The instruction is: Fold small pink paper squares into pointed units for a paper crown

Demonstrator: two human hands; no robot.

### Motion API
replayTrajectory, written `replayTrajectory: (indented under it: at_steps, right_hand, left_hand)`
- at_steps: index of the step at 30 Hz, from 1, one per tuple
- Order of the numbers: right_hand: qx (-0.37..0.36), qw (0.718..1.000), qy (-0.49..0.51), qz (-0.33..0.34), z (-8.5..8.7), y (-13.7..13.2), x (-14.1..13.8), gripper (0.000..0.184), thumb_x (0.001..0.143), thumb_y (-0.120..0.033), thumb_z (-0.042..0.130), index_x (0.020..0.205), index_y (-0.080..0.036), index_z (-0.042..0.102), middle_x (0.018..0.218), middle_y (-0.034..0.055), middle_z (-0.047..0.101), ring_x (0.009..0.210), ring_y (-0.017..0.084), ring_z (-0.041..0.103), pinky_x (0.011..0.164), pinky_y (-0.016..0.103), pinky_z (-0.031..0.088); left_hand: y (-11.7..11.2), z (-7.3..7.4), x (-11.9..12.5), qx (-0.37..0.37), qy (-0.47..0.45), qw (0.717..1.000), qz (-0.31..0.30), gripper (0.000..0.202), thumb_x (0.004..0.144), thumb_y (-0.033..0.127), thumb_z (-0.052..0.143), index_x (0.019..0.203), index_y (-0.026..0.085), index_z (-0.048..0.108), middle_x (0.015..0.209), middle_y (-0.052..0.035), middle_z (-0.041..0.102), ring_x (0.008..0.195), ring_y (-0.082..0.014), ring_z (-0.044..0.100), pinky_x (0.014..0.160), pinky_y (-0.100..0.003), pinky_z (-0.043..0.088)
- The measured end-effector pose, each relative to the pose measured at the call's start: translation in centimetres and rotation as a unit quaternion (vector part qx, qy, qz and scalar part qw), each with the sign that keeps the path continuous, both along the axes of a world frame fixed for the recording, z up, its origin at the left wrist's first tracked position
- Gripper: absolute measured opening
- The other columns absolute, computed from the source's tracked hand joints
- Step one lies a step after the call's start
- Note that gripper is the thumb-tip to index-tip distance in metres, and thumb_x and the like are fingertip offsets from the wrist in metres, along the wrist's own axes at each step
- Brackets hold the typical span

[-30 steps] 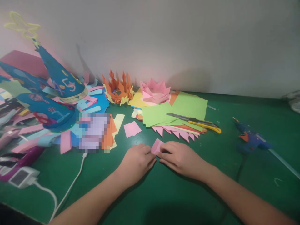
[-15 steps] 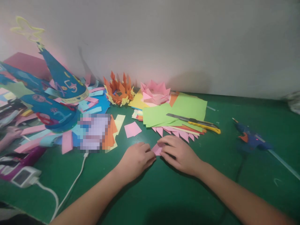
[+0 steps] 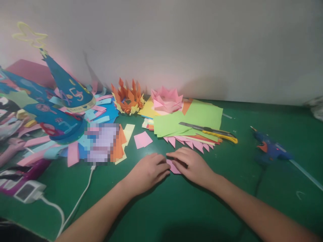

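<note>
A small piece of pink paper (image 3: 174, 167) lies on the green table between my two hands, partly covered by their fingers. My left hand (image 3: 150, 170) has its fingers curled down together at the paper's left edge. From the other side, my right hand (image 3: 193, 167) closes its thumb and fingers on the paper. Just beyond my left hand are square pink sheets (image 3: 143, 139), slightly overlapping. Behind my right hand, pointed pink paper pieces (image 3: 198, 145) stick out from under green sheets (image 3: 174, 123).
A yellow utility knife (image 3: 214, 131) rests on the green sheets. A blue glue gun (image 3: 272, 148) lies at the right. Pink (image 3: 167, 99) and orange (image 3: 128, 96) paper crowns stand near the wall. Blue cone hats (image 3: 66, 84) and paper strips crowd the left, with a white cable (image 3: 83, 195) in front.
Both hands have shifted slightly; the pink paper between them has turned and sits a little lower and to the right. The right fingertips have moved closer to the left hand.
</note>
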State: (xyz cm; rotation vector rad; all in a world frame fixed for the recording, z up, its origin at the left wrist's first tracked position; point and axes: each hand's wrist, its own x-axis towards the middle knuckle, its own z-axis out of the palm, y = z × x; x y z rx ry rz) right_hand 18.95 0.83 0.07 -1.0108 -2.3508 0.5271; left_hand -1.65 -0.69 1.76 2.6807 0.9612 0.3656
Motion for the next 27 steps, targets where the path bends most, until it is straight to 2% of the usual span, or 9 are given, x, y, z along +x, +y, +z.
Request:
replayTrajectory:
  at_steps: [8,12,15,19,24,27]
  right_hand:
    - [-0.049,0.998,0.010,0.032,0.62,-0.08,-0.08,0.025,0.087,-0.019,0.050,0.111,-0.021,0.060,0.096,0.0080,0.065,0.087,0.020,0.057,0.076,0.034,0.047]
    - [-0.092,0.995,0.027,0.010,0.58,-0.15,-0.21,0.030,0.084,-0.011,0.048,0.109,-0.021,0.059,0.079,0.0039,0.063,0.074,0.016,0.056,0.065,0.028,0.046]
    - [-0.113,0.992,0.044,-0.021,0.29,-0.23,-0.26,0.030,0.081,-0.009,0.047,0.107,-0.020,0.058,0.076,0.0023,0.060,0.065,0.013,0.054,0.057,0.025,0.045]
    - [-0.098,0.993,0.040,-0.042,0.13,-0.28,-0.22,0.030,0.081,-0.011,0.047,0.106,-0.020,0.060,0.077,0.0024,0.060,0.061,0.013,0.053,0.055,0.024,0.044]
    - [-0.063,0.997,0.026,-0.036,0.18,-0.11,-0.26,0.025,0.085,-0.015,0.047,0.104,-0.020,0.063,0.084,0.0055,0.065,0.073,0.016,0.058,0.064,0.028,0.047]
    - [-0.054,0.998,0.027,-0.024,0.12,0.00,-0.31,0.023,0.085,-0.014,0.048,0.100,-0.020,0.065,0.086,0.0055,0.066,0.078,0.017,0.060,0.068,0.029,0.047]
  left_hand:
    - [-0.03,-0.27,0.05,-0.012,-0.016,1.000,0.000,0.025,0.094,0.025,0.039,0.104,0.018,0.062,0.092,-0.0083,0.059,0.084,-0.0179,0.054,0.075,-0.030,0.047]
    - [-0.07,-0.55,0.02,-0.004,-0.038,0.999,-0.001,0.024,0.094,0.023,0.039,0.102,0.017,0.062,0.094,-0.0080,0.060,0.085,-0.0174,0.054,0.076,-0.030,0.046]
    - [-0.13,-0.44,0.08,0.001,-0.038,0.999,-0.011,0.025,0.095,0.020,0.038,0.100,0.018,0.062,0.092,-0.0077,0.060,0.085,-0.0170,0.054,0.074,-0.029,0.046]
    - [-0.08,-0.13,0.08,-0.014,-0.035,0.999,-0.024,0.028,0.095,0.019,0.035,0.097,0.017,0.063,0.088,-0.0078,0.060,0.083,-0.0166,0.055,0.075,-0.029,0.046]
    - [0.03,-0.26,-0.14,-0.018,-0.022,1.000,-0.006,0.028,0.095,0.019,0.034,0.110,0.016,0.058,0.093,-0.0091,0.060,0.086,-0.0180,0.054,0.077,-0.031,0.047]
    - [0.13,-0.38,-0.35,-0.015,-0.016,1.000,-0.004,0.027,0.095,0.020,0.037,0.106,0.017,0.061,0.098,-0.0091,0.059,0.087,-0.0181,0.053,0.078,-0.030,0.046]
